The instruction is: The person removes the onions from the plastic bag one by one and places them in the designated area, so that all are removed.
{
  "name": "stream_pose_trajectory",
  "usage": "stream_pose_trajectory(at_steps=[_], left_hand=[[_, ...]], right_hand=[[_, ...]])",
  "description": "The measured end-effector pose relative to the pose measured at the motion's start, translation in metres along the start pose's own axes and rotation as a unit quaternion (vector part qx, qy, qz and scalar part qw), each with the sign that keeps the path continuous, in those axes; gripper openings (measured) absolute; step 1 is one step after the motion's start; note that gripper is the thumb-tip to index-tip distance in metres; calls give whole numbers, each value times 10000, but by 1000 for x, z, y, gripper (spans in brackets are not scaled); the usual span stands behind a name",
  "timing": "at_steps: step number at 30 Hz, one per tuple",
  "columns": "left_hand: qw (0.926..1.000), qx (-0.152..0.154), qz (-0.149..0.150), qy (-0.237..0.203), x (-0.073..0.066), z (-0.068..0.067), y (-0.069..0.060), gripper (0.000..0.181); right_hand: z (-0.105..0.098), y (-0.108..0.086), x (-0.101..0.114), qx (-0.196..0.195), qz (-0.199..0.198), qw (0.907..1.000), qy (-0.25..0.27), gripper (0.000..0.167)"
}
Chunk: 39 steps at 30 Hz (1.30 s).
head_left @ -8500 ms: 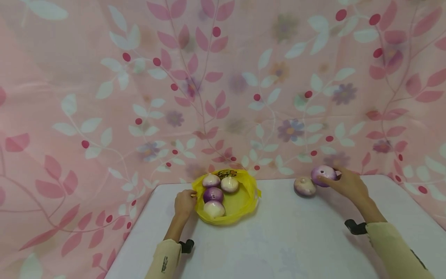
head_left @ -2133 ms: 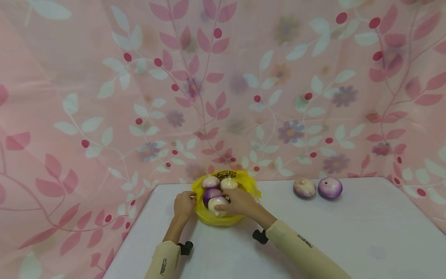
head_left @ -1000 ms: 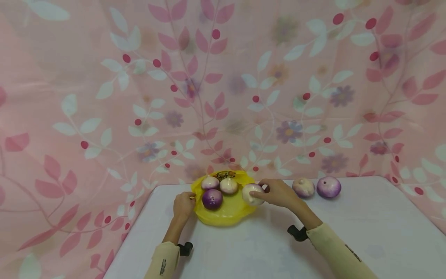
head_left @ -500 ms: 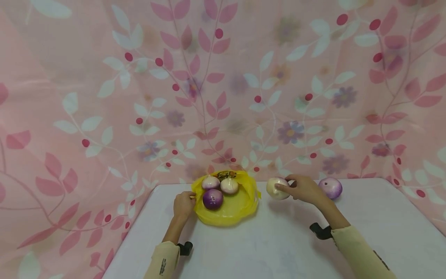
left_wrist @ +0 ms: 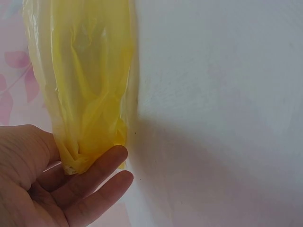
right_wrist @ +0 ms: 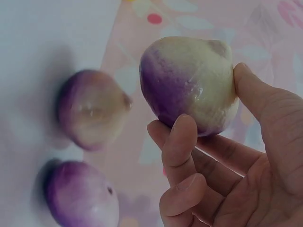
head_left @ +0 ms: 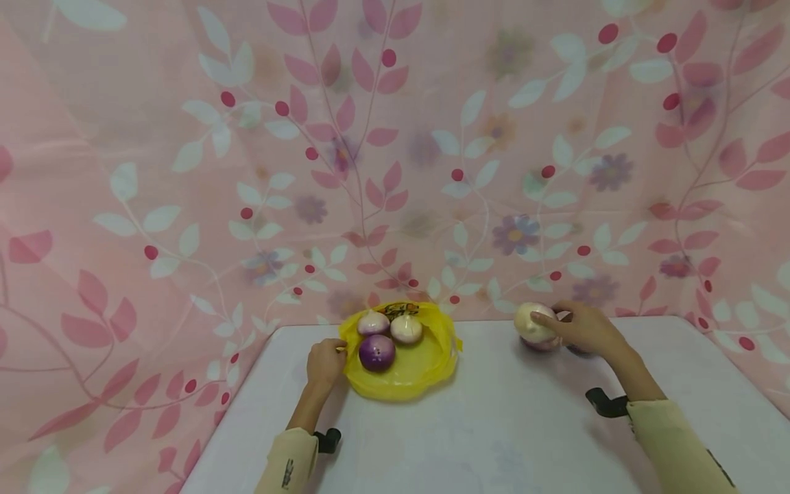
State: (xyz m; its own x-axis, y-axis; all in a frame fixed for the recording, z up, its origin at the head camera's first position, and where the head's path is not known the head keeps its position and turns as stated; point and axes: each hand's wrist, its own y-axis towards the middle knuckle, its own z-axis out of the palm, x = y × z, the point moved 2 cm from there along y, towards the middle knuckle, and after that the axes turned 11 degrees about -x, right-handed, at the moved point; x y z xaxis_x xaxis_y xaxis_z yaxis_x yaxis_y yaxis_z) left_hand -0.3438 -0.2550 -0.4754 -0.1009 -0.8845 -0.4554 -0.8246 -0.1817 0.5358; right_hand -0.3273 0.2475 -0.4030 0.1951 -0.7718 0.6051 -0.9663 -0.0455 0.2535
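My right hand (head_left: 589, 329) holds a glossy cream-and-purple onion (right_wrist: 189, 85) between thumb and fingers. In the head view that held onion (head_left: 534, 324) hangs at the table's right, over another onion (head_left: 543, 344) and partly hiding it. In the right wrist view, the lower onion (right_wrist: 92, 109) and a purple onion (right_wrist: 83, 194) rest on the table, apart from the held one. My left hand (head_left: 326, 367) pinches the left rim of an open yellow plastic bag (head_left: 426, 374), its gathered edge (left_wrist: 90, 146) between thumb and fingers. Three onions (head_left: 376, 353) sit inside the bag's left and back.
A white-covered table (head_left: 432, 446) carries everything. Behind it hangs a pink floral cloth (head_left: 395, 171) close to the bag and onions. Dark camera mounts (head_left: 607, 403) stick out from both wrists.
My right hand set the purple onion down at the right, took a pale onion out of the bag, and carried it right over the onions there. My left hand stays on the bag's rim.
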Motion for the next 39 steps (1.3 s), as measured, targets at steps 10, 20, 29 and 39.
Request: stream_pose_trajectory(at_steps=[10,20,29,39], left_hand=[[10000,25,-16,15,-1,0,0,16],[10000,49,-76,7,-1,1,2,15],[9996,131,-237,-2,-1,2,1,18],[9997,132,-207,18,0,0,-1,17]], right_hand=[[-32,3,-40,-11,300,9995,-129,79],[-58,4,-64,21,884,9958,231,88],[-74,-6,-91,-136,1381,9894,423,93],[-76,-20,-120,-305,1730,9826,596,91]])
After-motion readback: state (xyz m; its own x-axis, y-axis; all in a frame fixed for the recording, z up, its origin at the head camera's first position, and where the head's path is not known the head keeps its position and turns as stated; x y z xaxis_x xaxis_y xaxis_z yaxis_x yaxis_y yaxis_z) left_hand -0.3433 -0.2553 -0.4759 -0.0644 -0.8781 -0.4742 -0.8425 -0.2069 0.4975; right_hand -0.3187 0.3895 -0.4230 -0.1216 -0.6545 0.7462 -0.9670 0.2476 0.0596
